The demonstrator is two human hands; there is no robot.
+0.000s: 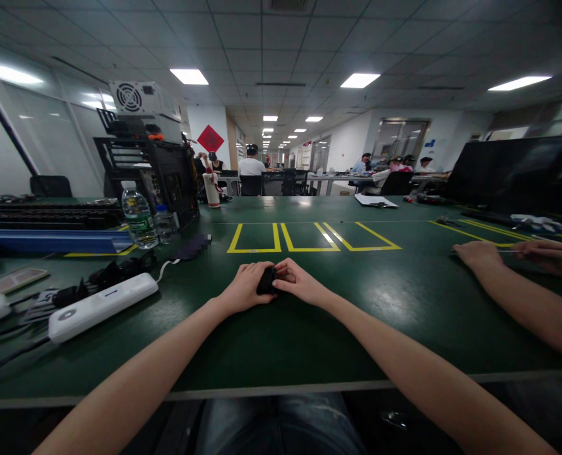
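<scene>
Forearms (120, 373), bare, two: nearest item, reaching in over the table edge above a denim lap (276, 423).
Green table (262, 360): bare stretch on the near side of the fingers.
Left hand (249, 285): fingers curled over the left side of the small black object, thumb at its near edge.
Right hand (302, 283): thumb and fingertips closed on the right side of the same piece.
Small black object (266, 282): one, between the two sets of fingers, largely covered; kind and details cannot be told. Risk, as judged: with so little surface showing, a slip of the right fingertips could turn it or drop it on the tabletop.
White power strip (103, 308): well left of the fingers, cables alongside; a wide leftward sweep of the forearm might snag one.
Co-worker's hands (480, 254): well right of the fingers; elbows could knock if either person swings outward.
Yellow tape outlines (254, 251): three, just beyond the fingers.
Water bottle (139, 216): beyond and left of the fingers, upright; a tugged cable could topple it.
Clipboard (376, 201): farther off, beyond and right.
</scene>
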